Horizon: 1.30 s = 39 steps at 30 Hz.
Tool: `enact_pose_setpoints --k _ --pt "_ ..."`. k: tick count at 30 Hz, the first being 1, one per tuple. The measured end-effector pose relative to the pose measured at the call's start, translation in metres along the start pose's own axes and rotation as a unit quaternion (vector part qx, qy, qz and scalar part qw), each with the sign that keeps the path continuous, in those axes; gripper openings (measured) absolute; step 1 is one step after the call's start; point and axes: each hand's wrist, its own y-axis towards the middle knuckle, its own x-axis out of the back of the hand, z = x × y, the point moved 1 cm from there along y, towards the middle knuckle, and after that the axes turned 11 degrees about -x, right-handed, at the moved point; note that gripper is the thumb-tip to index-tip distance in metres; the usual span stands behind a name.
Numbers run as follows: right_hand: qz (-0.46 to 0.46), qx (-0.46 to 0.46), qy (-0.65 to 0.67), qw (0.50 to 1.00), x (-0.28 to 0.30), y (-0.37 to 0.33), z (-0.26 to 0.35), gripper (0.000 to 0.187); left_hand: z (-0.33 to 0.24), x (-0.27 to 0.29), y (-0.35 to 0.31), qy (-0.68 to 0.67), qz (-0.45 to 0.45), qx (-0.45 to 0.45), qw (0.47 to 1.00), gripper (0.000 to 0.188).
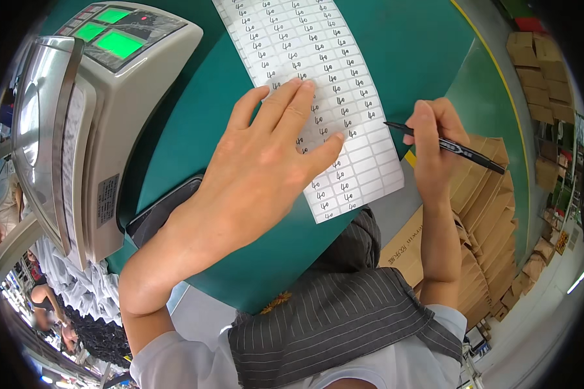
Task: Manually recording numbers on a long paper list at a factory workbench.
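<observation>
A long white sheet of small stick-on labels (377, 170) lies on the green tabletop (409, 39), its near end slanting past the table's edge. Handwritten black marks fill most of the labels, while several near the lower right are blank. My left hand (263, 162) rests flat on the sheet, fingers spread and thumb stretched to the right, holding nothing. In my right hand (435, 133) is a black marker pen (470, 154), gripped between thumb and fingers. Its tip points left, at the sheet's right edge beside the blank labels.
A weighing scale (156, 48) with green displays and a metal pan stands at the left. Next to my left forearm lies a dark phone-like object (165, 207). Flattened cardboard boxes (483, 207) are stacked at the right. Grey cloth (78, 279) and another person (48, 305) are at lower left.
</observation>
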Motion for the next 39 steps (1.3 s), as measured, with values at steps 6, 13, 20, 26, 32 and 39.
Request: enact_pose_setpoints --k 6,13,20,26,32,39 --pt "0.019 -0.003 -0.007 1.000 -0.0025 0.0010 -0.0014 0.025 -0.0008 0.0009 0.0007 -0.002 0.003 0.002 1.000 0.048" --pt "0.012 -0.002 -0.031 0.999 -0.0040 0.0014 -0.0019 0.024 -0.0012 0.0010 0.0015 -0.001 0.001 0.004 1.000 0.048" --pt "0.024 0.016 -0.066 0.997 -0.0026 0.0011 -0.0028 0.024 -0.0007 0.0000 0.0009 0.003 0.004 0.002 1.000 0.049" --pt "-0.003 -0.006 -0.014 1.000 -0.0029 0.0015 -0.0026 0.026 -0.0009 0.0008 0.0017 -0.006 0.002 0.002 1.000 0.048" --pt "0.026 0.017 -0.061 0.998 -0.0004 0.0023 -0.0046 0.028 -0.0007 0.0004 0.0018 -0.001 0.007 0.006 1.000 0.049" --pt "0.008 0.012 -0.060 0.998 -0.0011 0.0037 -0.0028 0.028 -0.0008 0.0009 0.0010 -0.003 0.007 0.005 1.000 0.050"
